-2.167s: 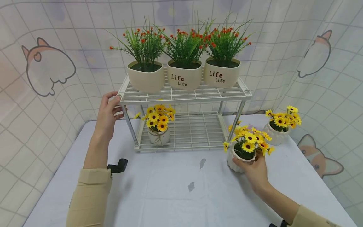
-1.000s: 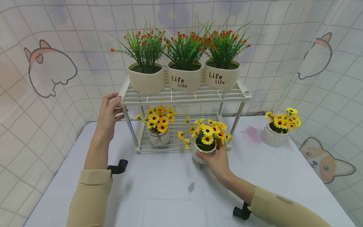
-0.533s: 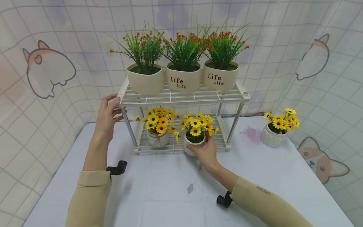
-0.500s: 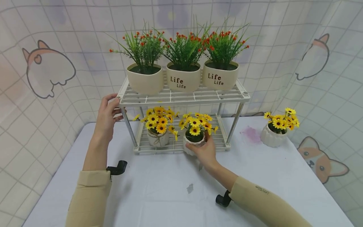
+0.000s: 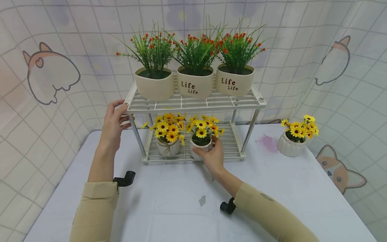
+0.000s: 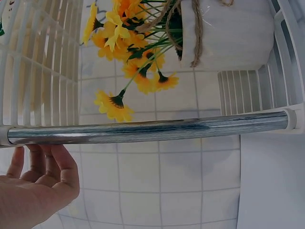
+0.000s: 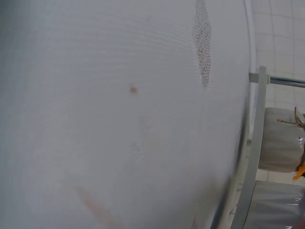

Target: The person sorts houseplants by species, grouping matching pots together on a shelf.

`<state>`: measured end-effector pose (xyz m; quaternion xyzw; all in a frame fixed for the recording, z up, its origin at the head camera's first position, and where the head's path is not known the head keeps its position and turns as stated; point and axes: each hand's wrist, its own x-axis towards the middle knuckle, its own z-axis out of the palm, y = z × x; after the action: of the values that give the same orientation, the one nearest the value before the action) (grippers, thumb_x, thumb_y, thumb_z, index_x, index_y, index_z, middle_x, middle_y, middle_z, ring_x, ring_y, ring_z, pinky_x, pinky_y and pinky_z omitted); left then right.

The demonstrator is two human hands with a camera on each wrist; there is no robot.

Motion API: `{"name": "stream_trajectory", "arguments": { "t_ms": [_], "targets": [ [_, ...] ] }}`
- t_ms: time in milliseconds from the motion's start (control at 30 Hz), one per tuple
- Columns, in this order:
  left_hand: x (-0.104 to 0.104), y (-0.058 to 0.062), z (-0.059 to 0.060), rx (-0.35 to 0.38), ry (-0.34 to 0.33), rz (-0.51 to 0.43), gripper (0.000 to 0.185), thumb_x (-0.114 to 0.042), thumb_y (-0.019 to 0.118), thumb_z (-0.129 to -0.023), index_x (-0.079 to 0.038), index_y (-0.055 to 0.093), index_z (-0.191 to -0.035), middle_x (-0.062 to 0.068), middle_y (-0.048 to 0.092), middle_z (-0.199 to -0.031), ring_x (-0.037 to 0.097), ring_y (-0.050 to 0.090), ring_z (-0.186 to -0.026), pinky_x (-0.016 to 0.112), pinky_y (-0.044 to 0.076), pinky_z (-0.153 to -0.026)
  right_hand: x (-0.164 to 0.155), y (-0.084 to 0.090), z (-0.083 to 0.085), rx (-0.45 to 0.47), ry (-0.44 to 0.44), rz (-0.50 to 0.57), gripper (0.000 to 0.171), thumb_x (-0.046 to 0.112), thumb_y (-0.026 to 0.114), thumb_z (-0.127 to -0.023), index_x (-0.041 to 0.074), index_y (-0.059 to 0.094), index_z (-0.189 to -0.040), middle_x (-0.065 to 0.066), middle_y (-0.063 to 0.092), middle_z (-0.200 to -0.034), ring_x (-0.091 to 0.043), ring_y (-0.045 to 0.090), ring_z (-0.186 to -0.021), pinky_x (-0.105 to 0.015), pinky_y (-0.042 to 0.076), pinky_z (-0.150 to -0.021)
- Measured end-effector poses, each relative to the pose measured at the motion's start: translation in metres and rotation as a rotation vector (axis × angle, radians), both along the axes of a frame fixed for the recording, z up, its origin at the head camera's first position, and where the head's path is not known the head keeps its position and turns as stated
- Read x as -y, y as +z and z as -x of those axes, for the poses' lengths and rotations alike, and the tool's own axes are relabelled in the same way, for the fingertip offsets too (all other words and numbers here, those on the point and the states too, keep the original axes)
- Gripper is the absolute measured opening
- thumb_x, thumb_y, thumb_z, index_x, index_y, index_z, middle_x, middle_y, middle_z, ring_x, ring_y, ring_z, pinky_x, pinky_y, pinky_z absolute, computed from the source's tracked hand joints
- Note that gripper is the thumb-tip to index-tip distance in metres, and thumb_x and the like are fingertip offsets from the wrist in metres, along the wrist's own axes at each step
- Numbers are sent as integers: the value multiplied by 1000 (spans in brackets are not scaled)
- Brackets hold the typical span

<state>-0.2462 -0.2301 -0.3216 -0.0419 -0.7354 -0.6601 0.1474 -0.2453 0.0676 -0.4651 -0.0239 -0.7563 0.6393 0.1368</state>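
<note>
Holding the white sunflower pot (image 5: 200, 147) in a closed right hand (image 5: 212, 158) at the lower shelf's (image 5: 231, 144) front edge, the person risks snagging petals on the neighbouring twine-tied pot (image 5: 168, 146), while the left hand (image 5: 114, 122) grasps the rack's corner (image 5: 130, 107).
</note>
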Motion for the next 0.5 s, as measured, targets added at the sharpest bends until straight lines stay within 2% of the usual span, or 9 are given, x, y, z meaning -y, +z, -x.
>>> {"name": "stream_trajectory", "arguments": {
  "t_ms": [233, 500],
  "targets": [
    [0, 0, 0, 0, -5, -15, 45, -43, 44, -109, -19, 41, -147, 2, 55, -121, 17, 53, -104, 37, 38, -89, 8, -1, 4, -11, 3, 9, 89, 15, 90, -80, -5, 37, -148, -24, 40, -150, -39, 38, -142, -49, 36, -113],
    [0, 0, 0, -3, -2, -12, 46, -43, 44, -109, -19, 40, -148, 0, 56, -119, 16, 53, -103, 37, 38, -89, 18, -5, 11, -24, -13, -7, 92, 17, 91, -80, -5, 34, -150, -24, 40, -145, -36, 44, -132, -47, 40, -109]
  ]
}}
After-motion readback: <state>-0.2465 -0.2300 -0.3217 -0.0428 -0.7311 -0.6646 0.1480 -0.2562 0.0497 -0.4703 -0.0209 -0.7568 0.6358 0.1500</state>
